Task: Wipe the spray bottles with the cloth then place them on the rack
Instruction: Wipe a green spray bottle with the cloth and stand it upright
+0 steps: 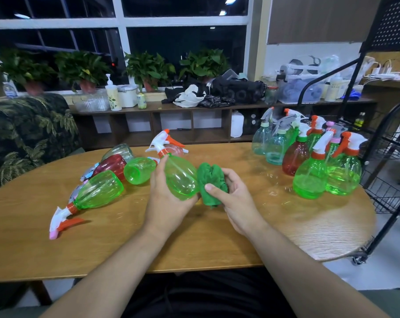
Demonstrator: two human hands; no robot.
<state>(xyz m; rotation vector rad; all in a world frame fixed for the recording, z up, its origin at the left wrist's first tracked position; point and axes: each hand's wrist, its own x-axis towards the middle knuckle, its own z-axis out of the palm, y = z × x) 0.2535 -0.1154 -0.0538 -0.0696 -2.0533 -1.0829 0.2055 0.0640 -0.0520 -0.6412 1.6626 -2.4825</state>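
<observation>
Bottle (181,179) green, held tilted above tabletop (102,244) centre, left grip (165,203) wrapped round its belly; right grip (237,199) bunches green cloth (212,183) against its side. Looks empty, light, thin slick plastic, likely dents if squeezed; belly or neck best hold. Rack (388,154) off right edge

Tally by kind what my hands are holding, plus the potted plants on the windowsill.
Green spray bottle: 1
Green cloth: 1
Potted plants: 4
Total: 6
</observation>
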